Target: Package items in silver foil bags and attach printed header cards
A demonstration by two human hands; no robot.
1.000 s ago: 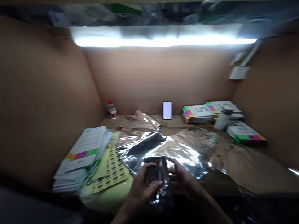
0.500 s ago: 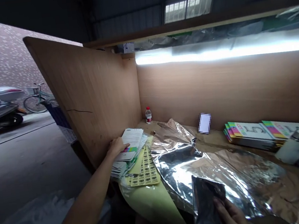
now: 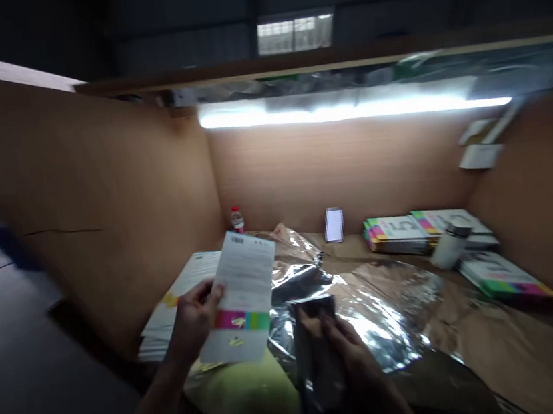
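Pinched by its left edge, a white printed card (image 3: 244, 271) with a magenta, blue and green band is held up by my left hand (image 3: 196, 314). My right hand (image 3: 349, 346) grips a silvery foil pouch (image 3: 316, 363) by its right side, just right of the card. The pouch's upper edge looks parted, though motion blurs it. Behind my left hand a pile of similar cards (image 3: 186, 292) lies against the wooden side wall. Crumpled silver foil sheeting (image 3: 370, 316) spreads over the table beyond the pouch.
A small red-capped bottle (image 3: 237, 220) stands in the back left corner, and a phone (image 3: 333, 225) leans at the back wall. Stacks of colourful packs (image 3: 395, 233) and a white flask (image 3: 453, 246) are at the right. Yellow backing paper (image 3: 243, 386) hangs over the front edge.
My left hand has lifted a card off the pile and brought it right, near the pouch. My right hand still holds the pouch. The view has turned to the right.
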